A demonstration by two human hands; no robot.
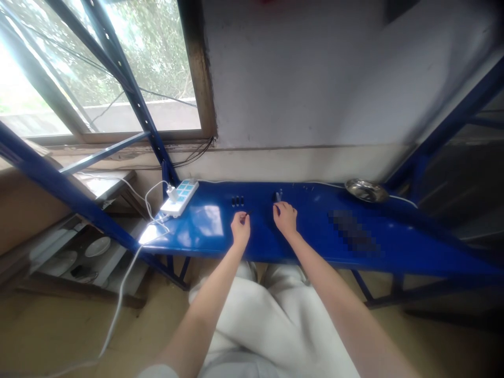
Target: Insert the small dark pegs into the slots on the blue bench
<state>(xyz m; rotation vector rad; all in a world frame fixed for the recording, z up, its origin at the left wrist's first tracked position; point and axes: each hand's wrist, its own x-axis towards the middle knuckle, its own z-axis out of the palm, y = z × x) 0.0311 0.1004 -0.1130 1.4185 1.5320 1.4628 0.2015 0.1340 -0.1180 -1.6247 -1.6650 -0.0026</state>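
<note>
My left hand (240,229) is closed in a pinch over the blue table (260,247). A small dark, thin piece (248,213) sticks out between its thumb and finger; its kind is too small to make out. Just beyond that hand stand three short dark cylinders (238,201) with pale ends, side by side in a row. My right hand (285,217) is closed, its fingers bent downward near the table top. Whatever its fingertips hold, if anything, is hidden. Right beyond them lies a little group of small dark and clear pieces (278,196).
A white power strip (180,198) with a plug and cable lies at the table's left end. At the back right rests a shiny metal bowl (366,190). A blurred dark object (354,231) lies on the right side. Blue metal posts (134,100) frame the table.
</note>
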